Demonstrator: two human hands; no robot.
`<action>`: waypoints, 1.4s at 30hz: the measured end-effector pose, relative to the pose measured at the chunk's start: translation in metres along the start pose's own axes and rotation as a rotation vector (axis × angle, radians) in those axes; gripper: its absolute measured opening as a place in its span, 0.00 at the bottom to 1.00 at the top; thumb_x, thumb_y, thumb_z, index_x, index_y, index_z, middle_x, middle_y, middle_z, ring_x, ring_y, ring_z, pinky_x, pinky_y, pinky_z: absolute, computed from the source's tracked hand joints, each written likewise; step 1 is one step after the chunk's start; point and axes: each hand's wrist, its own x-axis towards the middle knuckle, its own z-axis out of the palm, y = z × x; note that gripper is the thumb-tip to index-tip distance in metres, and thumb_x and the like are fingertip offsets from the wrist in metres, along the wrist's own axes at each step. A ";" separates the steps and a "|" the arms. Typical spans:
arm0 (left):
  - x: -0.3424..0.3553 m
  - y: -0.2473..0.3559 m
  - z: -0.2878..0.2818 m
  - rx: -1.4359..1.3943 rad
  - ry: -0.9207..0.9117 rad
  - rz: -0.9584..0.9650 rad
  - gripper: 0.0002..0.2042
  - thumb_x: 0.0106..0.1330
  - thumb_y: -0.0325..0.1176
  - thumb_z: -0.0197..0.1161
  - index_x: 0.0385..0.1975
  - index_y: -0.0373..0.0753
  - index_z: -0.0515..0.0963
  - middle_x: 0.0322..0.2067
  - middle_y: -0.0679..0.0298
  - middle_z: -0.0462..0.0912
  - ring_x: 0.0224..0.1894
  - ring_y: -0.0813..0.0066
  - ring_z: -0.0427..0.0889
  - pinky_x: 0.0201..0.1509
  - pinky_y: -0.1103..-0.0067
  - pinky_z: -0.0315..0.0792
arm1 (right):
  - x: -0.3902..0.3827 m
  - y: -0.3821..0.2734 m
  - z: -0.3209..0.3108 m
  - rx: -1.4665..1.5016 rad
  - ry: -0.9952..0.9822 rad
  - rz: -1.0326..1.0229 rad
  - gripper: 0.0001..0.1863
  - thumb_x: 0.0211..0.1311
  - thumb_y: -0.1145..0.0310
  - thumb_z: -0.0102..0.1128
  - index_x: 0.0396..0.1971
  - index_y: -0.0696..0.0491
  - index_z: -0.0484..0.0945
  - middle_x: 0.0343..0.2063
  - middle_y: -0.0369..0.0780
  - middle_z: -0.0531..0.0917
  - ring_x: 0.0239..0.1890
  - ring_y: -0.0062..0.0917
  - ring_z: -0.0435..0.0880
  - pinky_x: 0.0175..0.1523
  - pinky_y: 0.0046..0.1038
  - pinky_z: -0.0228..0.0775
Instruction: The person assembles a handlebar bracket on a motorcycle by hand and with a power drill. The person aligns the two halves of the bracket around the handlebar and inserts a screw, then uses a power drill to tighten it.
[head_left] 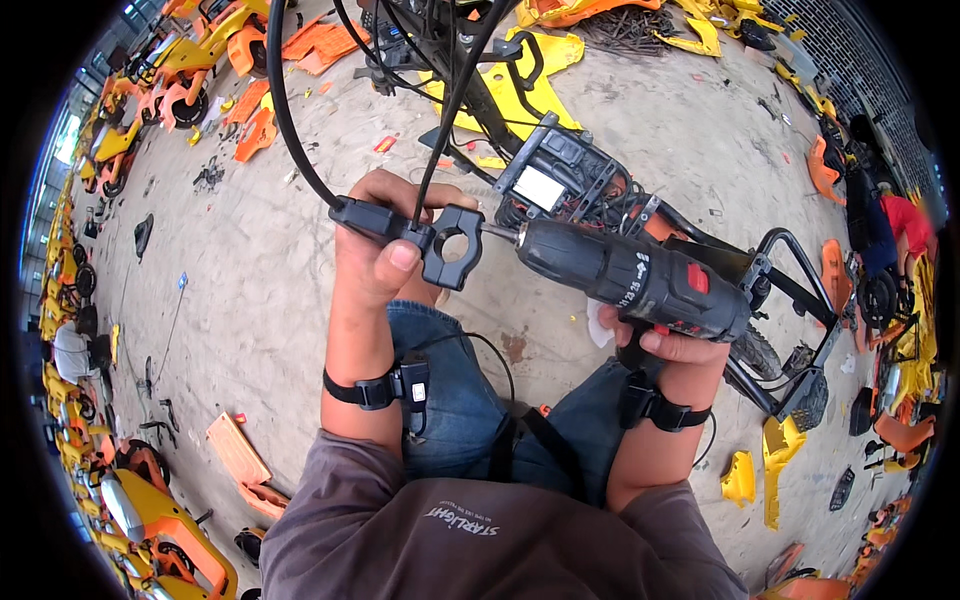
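My left hand (372, 258) is closed around a black handlebar clamp (443, 272) with a round opening, its thumb pressed on the near side. Black cables (276, 110) run from the clamp up and away. In my right hand (680, 347) is a black cordless drill (615, 275) with a red button, gripped by its handle and pointing left. Its bit (503, 233) reaches the right side of the clamp; whether the tip sits in a screw is hidden. Beyond the drill stands a stripped vehicle frame (800, 285) with a black electrical box (560, 165) and loose wires.
Yellow body panels (545, 85) lie on the concrete floor (270, 330) beyond the frame, with yellow pieces (775, 465) at the right. An orange panel (240, 450) lies at the left. Yellow and orange vehicles (165, 515) line the left side. Another person (905, 225) is at the far right.
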 end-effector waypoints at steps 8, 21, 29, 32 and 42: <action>-0.002 -0.001 0.005 0.010 0.029 -0.012 0.27 0.52 0.51 0.73 0.33 0.36 0.65 0.37 0.38 0.81 0.42 0.56 0.84 0.46 0.66 0.79 | -0.007 0.016 0.008 0.135 0.025 0.007 0.35 0.47 0.81 0.65 0.58 0.67 0.65 0.42 0.54 0.81 0.31 0.29 0.85 0.33 0.22 0.77; -0.002 0.003 0.009 -0.031 -0.050 -0.085 0.28 0.50 0.50 0.75 0.32 0.36 0.66 0.37 0.38 0.81 0.42 0.53 0.84 0.45 0.65 0.80 | -0.023 0.018 -0.003 0.001 -0.106 0.055 0.32 0.51 0.77 0.64 0.59 0.64 0.65 0.43 0.51 0.81 0.32 0.24 0.83 0.35 0.22 0.75; -0.007 -0.003 0.020 -0.069 0.012 -0.099 0.29 0.49 0.52 0.76 0.32 0.35 0.67 0.30 0.51 0.79 0.44 0.50 0.83 0.44 0.62 0.80 | -0.024 0.023 -0.008 0.028 0.054 0.058 0.39 0.41 0.77 0.68 0.59 0.66 0.65 0.39 0.56 0.82 0.28 0.30 0.84 0.31 0.25 0.77; -0.007 -0.008 0.017 -0.087 0.003 -0.072 0.28 0.50 0.50 0.76 0.33 0.35 0.67 0.29 0.53 0.79 0.44 0.50 0.83 0.44 0.62 0.81 | -0.020 0.021 -0.009 -0.007 0.037 0.009 0.36 0.44 0.79 0.67 0.58 0.67 0.66 0.39 0.52 0.83 0.28 0.26 0.83 0.33 0.23 0.75; -0.016 -0.028 0.024 0.233 0.115 0.055 0.39 0.58 0.72 0.49 0.46 0.35 0.68 0.43 0.44 0.76 0.45 0.57 0.82 0.45 0.71 0.78 | -0.042 0.031 -0.013 -0.116 0.322 0.084 0.34 0.35 0.69 0.60 0.50 0.67 0.73 0.37 0.49 0.82 0.24 0.25 0.78 0.33 0.25 0.70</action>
